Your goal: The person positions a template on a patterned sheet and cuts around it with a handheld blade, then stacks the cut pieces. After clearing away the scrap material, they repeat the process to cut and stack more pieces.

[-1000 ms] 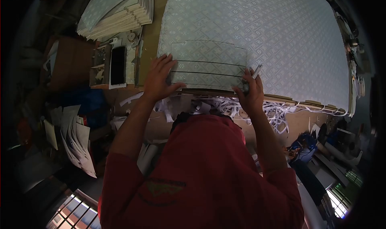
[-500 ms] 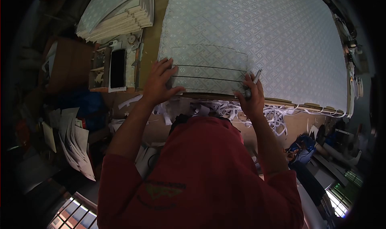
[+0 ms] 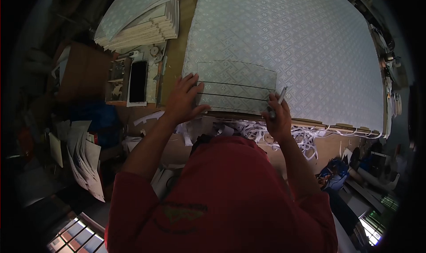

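Note:
A clear template [image 3: 237, 103] with two dark lines across it lies flat on a large pale patterned sheet [image 3: 310, 53], at the sheet's near left corner. My left hand [image 3: 183, 100] rests with fingers spread on the template's left edge. At the template's right edge is my right hand [image 3: 279, 117], its fingers closed round a slim silver knife-like tool [image 3: 283, 94] that points up and away from me. The tool's lower part is hidden by the fingers, so its exact kind cannot be made out.
A stack of cut patterned pieces [image 3: 142, 20] sits at the far left. Nearer are a phone [image 3: 138, 81] and a small wooden box [image 3: 117, 82]. White paper strips [image 3: 301, 140] hang below the table edge. Curled sheets [image 3: 84, 157] stand at lower left.
The whole view has shifted slightly, so the table sits lower in it. Both hands keep their places at the template's edges, and the right hand still grips the tool.

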A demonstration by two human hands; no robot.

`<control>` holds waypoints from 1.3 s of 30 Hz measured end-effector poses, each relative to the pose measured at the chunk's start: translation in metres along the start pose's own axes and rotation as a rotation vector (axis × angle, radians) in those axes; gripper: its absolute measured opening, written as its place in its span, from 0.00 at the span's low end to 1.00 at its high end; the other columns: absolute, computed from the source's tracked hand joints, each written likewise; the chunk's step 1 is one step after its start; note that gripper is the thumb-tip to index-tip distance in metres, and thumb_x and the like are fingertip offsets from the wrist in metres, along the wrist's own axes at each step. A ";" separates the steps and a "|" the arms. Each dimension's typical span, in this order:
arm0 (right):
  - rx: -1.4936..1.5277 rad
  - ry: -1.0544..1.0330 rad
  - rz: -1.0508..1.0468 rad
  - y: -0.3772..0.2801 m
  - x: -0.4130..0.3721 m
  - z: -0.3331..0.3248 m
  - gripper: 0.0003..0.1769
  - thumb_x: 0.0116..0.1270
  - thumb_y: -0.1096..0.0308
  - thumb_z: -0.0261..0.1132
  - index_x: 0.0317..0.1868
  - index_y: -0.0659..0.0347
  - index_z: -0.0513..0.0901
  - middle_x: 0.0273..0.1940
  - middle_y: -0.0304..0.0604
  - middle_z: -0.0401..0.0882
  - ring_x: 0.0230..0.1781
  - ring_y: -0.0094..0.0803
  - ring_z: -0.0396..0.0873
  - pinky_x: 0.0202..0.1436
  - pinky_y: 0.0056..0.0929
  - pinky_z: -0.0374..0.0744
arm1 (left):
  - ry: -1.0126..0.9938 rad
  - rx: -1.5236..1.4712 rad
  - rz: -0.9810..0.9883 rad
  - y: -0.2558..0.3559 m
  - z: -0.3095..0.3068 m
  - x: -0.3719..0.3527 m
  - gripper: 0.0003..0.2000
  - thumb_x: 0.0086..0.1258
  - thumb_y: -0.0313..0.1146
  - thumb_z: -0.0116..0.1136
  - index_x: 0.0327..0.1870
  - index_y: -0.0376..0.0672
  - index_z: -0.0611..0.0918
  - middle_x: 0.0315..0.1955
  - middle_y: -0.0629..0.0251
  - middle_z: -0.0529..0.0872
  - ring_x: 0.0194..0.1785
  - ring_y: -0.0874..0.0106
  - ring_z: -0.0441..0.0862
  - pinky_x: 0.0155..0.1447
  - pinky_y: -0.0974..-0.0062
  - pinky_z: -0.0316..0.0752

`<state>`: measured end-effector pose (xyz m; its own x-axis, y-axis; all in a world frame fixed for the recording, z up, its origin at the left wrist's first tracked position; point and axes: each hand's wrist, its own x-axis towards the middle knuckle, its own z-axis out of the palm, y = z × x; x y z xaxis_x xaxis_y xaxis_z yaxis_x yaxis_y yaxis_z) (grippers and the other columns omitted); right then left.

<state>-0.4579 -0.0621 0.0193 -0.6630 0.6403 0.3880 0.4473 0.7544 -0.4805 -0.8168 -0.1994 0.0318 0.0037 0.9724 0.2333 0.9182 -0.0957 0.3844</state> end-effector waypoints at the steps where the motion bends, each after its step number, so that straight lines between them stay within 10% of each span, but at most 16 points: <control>1: 0.017 0.008 -0.001 0.001 -0.001 0.001 0.28 0.61 0.71 0.78 0.59 0.61 0.75 0.66 0.59 0.81 0.69 0.62 0.76 0.70 0.52 0.77 | 0.021 -0.019 0.005 0.000 0.001 -0.001 0.38 0.60 0.56 0.77 0.67 0.42 0.81 0.74 0.50 0.73 0.79 0.50 0.66 0.82 0.41 0.56; 39: 0.071 0.054 0.076 -0.003 0.002 0.002 0.30 0.55 0.71 0.82 0.56 0.60 0.76 0.63 0.55 0.84 0.67 0.60 0.78 0.66 0.50 0.80 | 0.092 -0.050 -0.008 0.004 0.004 0.003 0.37 0.50 0.52 0.83 0.60 0.41 0.84 0.70 0.51 0.78 0.76 0.49 0.71 0.80 0.40 0.60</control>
<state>-0.4616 -0.0629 0.0202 -0.5949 0.7033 0.3892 0.4500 0.6926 -0.5637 -0.8114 -0.1957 0.0306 -0.0417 0.9497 0.3104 0.8971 -0.1012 0.4300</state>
